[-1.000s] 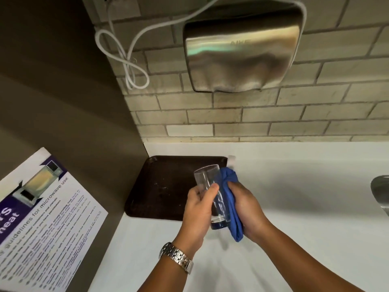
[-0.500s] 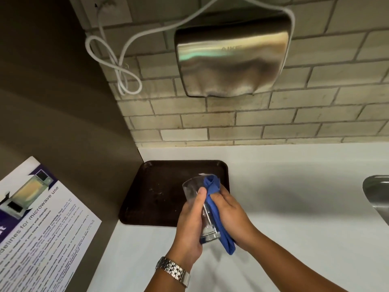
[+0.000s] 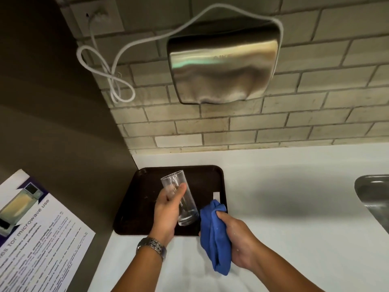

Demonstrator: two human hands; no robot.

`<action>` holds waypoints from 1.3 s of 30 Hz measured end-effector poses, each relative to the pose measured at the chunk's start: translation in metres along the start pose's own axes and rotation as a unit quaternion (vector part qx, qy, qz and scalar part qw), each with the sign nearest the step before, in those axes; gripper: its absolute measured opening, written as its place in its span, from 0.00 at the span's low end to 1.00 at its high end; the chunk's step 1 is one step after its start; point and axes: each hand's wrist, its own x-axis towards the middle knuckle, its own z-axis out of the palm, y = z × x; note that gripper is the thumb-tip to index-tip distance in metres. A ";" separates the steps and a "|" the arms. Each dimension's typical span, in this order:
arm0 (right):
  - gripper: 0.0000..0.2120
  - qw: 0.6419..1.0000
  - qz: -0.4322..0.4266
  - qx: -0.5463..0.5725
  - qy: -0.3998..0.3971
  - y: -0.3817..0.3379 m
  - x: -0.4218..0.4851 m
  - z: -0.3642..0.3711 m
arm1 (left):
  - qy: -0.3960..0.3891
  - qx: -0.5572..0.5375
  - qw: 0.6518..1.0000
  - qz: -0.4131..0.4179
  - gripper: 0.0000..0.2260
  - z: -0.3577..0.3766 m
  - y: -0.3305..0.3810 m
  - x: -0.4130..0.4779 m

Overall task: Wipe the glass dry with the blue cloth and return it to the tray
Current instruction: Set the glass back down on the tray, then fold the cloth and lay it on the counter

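The left hand (image 3: 168, 209) is wrapped around the glass (image 3: 179, 198) and holds it up over the tray (image 3: 134, 209). The glass is clear and tilted, with its open top leaning to the far left and its thick bottom toward the near right. Nothing can be seen inside it. A metal watch (image 3: 152, 246) sits on the left wrist.

The right hand (image 3: 237, 241) squeezes the blue cloth (image 3: 214, 234), which is bunched up and hangs down from the fist. The cloth is just to the right of the glass and does not touch it. Its top corner is over the tray's near right edge.

The tray is dark brown and lies flat on the white desk (image 3: 294, 207), in the far left corner by the brick wall (image 3: 315, 123). It has little specks on it and nothing else is standing on it. A small white tag (image 3: 216, 196) shows by its right edge.

A shiny metal sink (image 3: 372, 199) is at the far right.
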 end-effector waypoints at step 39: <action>0.22 0.986 -0.116 0.102 -0.057 -0.027 -0.006 -0.015 | -0.183 0.061 0.977 -0.095 0.14 0.046 -0.040 -0.066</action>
